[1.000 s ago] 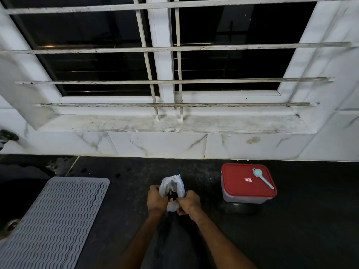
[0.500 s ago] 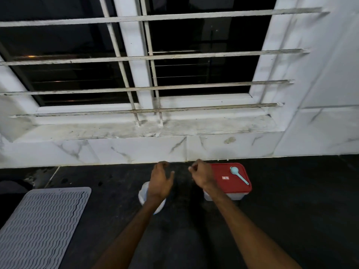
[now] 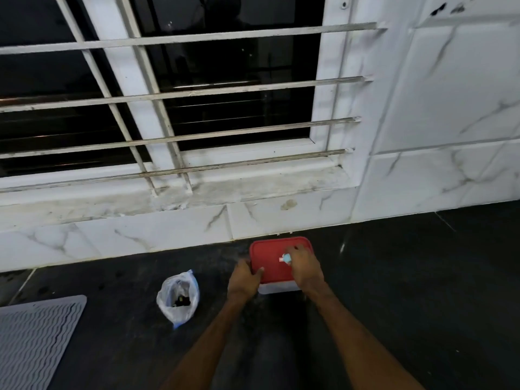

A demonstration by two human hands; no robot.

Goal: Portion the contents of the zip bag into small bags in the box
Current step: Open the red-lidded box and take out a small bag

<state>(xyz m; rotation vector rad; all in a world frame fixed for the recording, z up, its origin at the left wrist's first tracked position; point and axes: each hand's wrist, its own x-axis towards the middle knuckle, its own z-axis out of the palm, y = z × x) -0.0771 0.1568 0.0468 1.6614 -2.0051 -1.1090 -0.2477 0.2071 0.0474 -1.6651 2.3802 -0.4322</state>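
The zip bag (image 3: 177, 298) stands open and unheld on the dark counter (image 3: 394, 277), left of the arms, with something dark at its bottom. Just beyond it, the left hand (image 3: 243, 278) clasps the left edge of the red-lidded box (image 3: 270, 257), thumb on top. The right hand (image 3: 305, 270) curls its fingers round the little blue spoon (image 3: 287, 258) on the lid. I'd worry a nudge from the left forearm tips the bag, or the lid lifts and the spoon slides off.
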